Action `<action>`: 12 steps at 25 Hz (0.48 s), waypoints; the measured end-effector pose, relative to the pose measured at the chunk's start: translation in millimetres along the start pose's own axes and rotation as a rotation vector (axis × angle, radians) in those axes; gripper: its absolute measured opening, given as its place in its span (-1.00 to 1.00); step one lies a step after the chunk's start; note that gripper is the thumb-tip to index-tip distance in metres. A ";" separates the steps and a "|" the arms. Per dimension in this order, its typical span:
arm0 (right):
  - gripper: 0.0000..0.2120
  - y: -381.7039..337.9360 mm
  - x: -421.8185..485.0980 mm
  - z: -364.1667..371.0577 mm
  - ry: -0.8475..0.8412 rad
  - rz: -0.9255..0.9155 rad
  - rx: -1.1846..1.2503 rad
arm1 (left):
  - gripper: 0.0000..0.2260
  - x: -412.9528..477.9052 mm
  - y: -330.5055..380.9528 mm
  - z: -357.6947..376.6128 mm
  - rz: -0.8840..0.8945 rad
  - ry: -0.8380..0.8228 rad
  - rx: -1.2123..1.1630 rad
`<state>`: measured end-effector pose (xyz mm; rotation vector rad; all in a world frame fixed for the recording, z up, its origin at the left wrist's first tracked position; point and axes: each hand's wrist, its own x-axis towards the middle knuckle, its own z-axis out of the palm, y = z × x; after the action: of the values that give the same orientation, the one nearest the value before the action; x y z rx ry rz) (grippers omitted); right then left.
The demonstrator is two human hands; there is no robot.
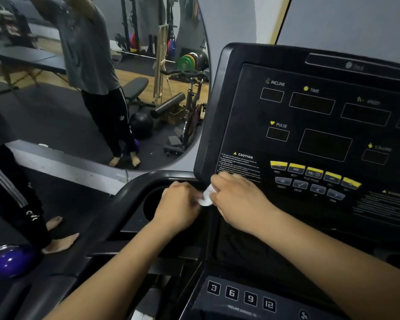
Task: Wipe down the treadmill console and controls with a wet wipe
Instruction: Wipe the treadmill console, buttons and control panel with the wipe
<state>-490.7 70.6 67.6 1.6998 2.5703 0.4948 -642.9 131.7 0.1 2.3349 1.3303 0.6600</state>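
The black treadmill console (314, 116) fills the right half of the view, with dark displays and a row of yellow buttons (314, 172). A small white wet wipe (206, 197) is bunched at the console's lower left corner. My left hand (178, 204) and my right hand (238, 199) both pinch it, one on each side, just below the CAUTION label (240, 167). My right hand's fingers rest against the panel's lower left edge. Numbered incline keys (240, 296) sit on the lower panel near me.
A round cup holder (153, 204) lies under my left hand, ringed by the curved black handrail (134, 192). A wall mirror (90, 77) on the left reflects a standing person and gym gear. Another person's leg (12, 195) and a purple ball (9, 262) are at the left.
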 end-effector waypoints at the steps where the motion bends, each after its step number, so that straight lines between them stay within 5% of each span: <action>1: -0.80 -4.9 -5.3 4.3 -0.009 0.002 -0.012 | -0.79 -3.8 0.3 4.5 0.003 -0.012 0.028; 4: -0.74 -9.6 -20.5 12.2 -0.004 0.049 -0.038 | -0.80 -13.7 5.4 15.5 0.082 0.022 -0.097; 10: -0.94 0.0 -11.0 14.8 0.058 0.018 -0.104 | -0.84 -9.7 18.1 27.2 0.047 0.101 -0.051; 12: -0.97 -3.7 0.4 14.5 0.083 0.006 -0.159 | -0.81 -3.6 20.3 26.7 -0.198 0.102 -0.477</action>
<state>-491.4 73.3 52.9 1.6686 2.5028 0.7636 -615.3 116.4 -11.7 1.7888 1.2574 0.9246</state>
